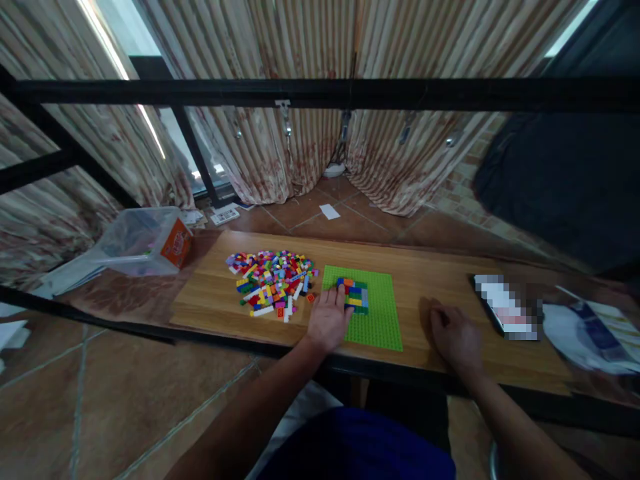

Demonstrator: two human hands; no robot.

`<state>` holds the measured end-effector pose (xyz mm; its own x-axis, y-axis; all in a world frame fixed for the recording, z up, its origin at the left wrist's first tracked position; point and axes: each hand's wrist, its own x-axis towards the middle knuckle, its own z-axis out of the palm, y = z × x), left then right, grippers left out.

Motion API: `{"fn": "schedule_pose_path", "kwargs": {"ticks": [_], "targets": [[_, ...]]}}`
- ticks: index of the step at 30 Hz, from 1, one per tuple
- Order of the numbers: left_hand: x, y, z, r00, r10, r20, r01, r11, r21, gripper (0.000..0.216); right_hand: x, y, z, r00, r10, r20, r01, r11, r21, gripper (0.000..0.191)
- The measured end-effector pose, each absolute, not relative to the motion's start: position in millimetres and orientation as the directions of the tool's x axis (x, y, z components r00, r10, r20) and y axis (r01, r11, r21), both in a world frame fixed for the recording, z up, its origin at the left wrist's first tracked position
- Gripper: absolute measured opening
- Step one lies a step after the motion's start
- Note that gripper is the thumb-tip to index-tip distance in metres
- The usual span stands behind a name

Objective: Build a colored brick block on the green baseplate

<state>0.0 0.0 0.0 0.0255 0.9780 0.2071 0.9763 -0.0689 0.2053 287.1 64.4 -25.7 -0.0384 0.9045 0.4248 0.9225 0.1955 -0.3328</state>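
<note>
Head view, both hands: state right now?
Left hand: open, over the green baseplate's left edge, fingers at the brick build.
Right hand: curled at the tabletop; whether fully closed or holding anything cannot be told.

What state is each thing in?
Left hand, palm down, fingers at build
Right hand, loosely curled on table
Build, on baseplate, partly covered
Baseplate, flat, partly bare
Loose bricks, heaped
Box, coloured contents, lid unclear
Phone, lying down, screen pixelated
Curtains, hanging, gap at left

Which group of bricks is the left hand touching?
The compact group on the green baseplate, where the left hand rests; the loose pile lies spread on the wooden table.
</note>
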Motion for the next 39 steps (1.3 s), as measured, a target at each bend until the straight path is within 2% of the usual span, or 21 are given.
{"fn": "schedule_pose_path", "kwargs": {"ticks": [10, 19, 22, 27, 31, 35, 39], "targets": [[6, -8, -2, -0.035, 0.972, 0.232, 0.927, -0.055, 0.372, 0.063, 287, 64, -27, -0.032, 0.909, 0.416, 0.938, 0.171, -0.302, 0.034], [-20, -49, 9, -0.130, 0.945, 0.299, 0.849, -0.050, 0.526, 0.056, 293, 65, -31, -0.054, 0.911, 0.408, 0.952, 0.171, -0.255, 0.034], [-56, -63, 12, -0.229, 0.906, 0.356, 0.845, 0.004, 0.534, 0.052, 296, 66, -34, -0.080, 0.904, 0.420, 0.950, 0.197, -0.243, 0.036], [-131, -75, 17, -0.462, 0.785, 0.413, 0.814, 0.191, 0.548, 0.041, 301, 69, -42, -0.068, 0.899, 0.432, 0.956, 0.183, -0.230, 0.036], [-180, -66, 21, -0.608, 0.729, 0.316, 0.747, 0.390, 0.538, 0.036, 302, 70, -44, -0.060, 0.899, 0.434, 0.949, 0.187, -0.256, 0.034], [-201, -52, 19, -0.612, 0.764, 0.204, 0.742, 0.466, 0.482, 0.038, 302, 69, -42, -0.049, 0.916, 0.399, 0.944, 0.173, -0.282, 0.030], [-203, -47, 15, -0.592, 0.780, 0.204, 0.757, 0.451, 0.473, 0.038, 301, 69, -41, -0.055, 0.910, 0.411, 0.948, 0.177, -0.265, 0.031]]}}
